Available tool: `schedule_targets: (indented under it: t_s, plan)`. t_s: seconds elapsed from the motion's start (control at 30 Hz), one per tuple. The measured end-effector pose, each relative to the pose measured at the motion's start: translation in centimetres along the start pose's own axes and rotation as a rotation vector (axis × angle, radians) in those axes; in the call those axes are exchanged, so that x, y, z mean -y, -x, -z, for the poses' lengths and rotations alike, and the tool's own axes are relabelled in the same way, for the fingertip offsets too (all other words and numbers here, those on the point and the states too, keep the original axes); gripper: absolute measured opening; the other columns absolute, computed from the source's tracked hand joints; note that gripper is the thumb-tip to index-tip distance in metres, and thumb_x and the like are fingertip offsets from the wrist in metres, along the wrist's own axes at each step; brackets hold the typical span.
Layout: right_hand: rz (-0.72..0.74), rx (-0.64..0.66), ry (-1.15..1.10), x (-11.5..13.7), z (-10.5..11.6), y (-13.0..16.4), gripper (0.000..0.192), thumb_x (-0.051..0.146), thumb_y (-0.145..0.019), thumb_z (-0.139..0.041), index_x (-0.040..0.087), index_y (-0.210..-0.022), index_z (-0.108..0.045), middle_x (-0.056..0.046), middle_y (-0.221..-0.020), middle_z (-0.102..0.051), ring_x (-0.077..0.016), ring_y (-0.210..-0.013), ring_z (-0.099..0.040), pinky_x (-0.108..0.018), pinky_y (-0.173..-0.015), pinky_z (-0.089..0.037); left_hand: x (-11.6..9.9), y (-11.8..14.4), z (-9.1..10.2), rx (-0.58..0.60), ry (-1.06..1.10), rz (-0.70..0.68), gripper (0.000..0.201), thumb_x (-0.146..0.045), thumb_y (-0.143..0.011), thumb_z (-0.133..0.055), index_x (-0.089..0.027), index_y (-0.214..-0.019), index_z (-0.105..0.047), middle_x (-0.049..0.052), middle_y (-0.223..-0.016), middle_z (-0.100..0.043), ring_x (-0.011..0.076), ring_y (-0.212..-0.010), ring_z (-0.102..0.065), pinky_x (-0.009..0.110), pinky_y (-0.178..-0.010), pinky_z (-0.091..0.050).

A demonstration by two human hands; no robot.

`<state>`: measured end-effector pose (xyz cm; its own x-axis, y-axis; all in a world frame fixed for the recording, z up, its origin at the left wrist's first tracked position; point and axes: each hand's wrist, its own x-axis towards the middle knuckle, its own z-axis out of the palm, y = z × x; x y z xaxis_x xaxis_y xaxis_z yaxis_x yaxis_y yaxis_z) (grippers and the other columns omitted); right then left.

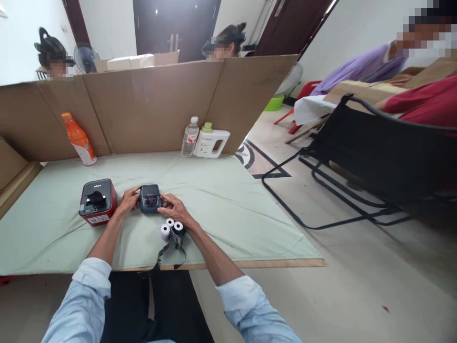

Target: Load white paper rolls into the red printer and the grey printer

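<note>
A small dark grey printer rests on the pale green table cover in front of me. My left hand holds its left side and my right hand holds its right side. Just below my right hand lie three small paper rolls, two white and one in a black holder, with a black strap trailing toward the table's near edge. A red and black printer stands to the left of my left hand.
An orange drink bottle leans at the back left. A clear water bottle and a white jug stand at the back by the cardboard wall. A black folding chair stands to the right. Other people sit behind the wall and at far right.
</note>
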<state>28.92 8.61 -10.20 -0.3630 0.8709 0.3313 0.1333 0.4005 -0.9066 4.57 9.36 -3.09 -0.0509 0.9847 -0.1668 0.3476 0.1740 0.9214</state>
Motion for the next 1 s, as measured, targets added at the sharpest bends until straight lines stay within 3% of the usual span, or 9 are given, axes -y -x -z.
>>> schedule_targets:
  t_s: [0.23,0.5,0.8,0.9,1.0]
  plan:
    - [0.009,0.003,0.000,0.04,0.05,0.11,0.070,0.037,-0.081,-0.082,0.029,-0.148,-0.060,-0.003,-0.104,-0.062,-0.0175,-0.084,-0.062,-0.036,-0.083,-0.056,-0.48,0.19,0.50,0.050,0.045,0.018,0.061,-0.021,-0.089,-0.069,-0.016,-0.149,-0.058,-0.005,-0.060,-0.058,0.0068,-0.044,-0.051,0.015,-0.042,-0.039]
    - [0.000,-0.009,0.003,0.03,-0.02,0.17,0.070,0.035,-0.080,-0.082,0.029,-0.147,-0.061,-0.003,-0.102,-0.062,-0.0181,-0.083,-0.061,-0.037,-0.082,-0.056,-0.96,0.41,0.66,0.087,0.065,0.092,0.070,-0.019,-0.090,-0.068,-0.014,-0.157,-0.046,-0.005,-0.060,-0.059,0.0066,-0.042,-0.052,0.015,-0.039,-0.038]
    - [-0.008,-0.024,-0.005,-0.18,-0.29,0.07,0.069,0.036,-0.079,-0.083,0.031,-0.145,-0.063,-0.002,-0.101,-0.062,-0.0174,-0.083,-0.061,-0.034,-0.078,-0.055,-0.98,0.19,0.45,0.054,0.029,0.101,0.068,-0.017,-0.087,-0.064,-0.016,-0.154,-0.052,-0.003,-0.063,-0.062,0.0075,-0.045,-0.054,0.015,-0.040,-0.038]
    - [-0.011,-0.023,0.006,-0.24,-0.32,0.00,0.070,0.036,-0.079,-0.082,0.031,-0.146,-0.062,-0.002,-0.101,-0.063,-0.0177,-0.084,-0.061,-0.033,-0.077,-0.055,-0.97,0.09,0.29,-0.008,-0.002,0.044,0.065,-0.018,-0.083,-0.063,-0.017,-0.148,-0.059,0.003,-0.082,-0.071,0.0092,-0.056,-0.060,0.016,-0.044,-0.044]
    - [-0.019,-0.018,0.031,-0.18,-0.27,-0.09,0.071,0.037,-0.079,-0.083,0.030,-0.146,-0.061,-0.002,-0.103,-0.063,-0.0174,-0.084,-0.061,-0.032,-0.076,-0.054,-0.99,0.28,0.48,-0.013,0.034,-0.121,0.062,-0.017,-0.078,-0.062,-0.020,-0.140,-0.067,0.011,-0.127,-0.070,0.0163,-0.088,-0.071,0.021,-0.061,-0.057]
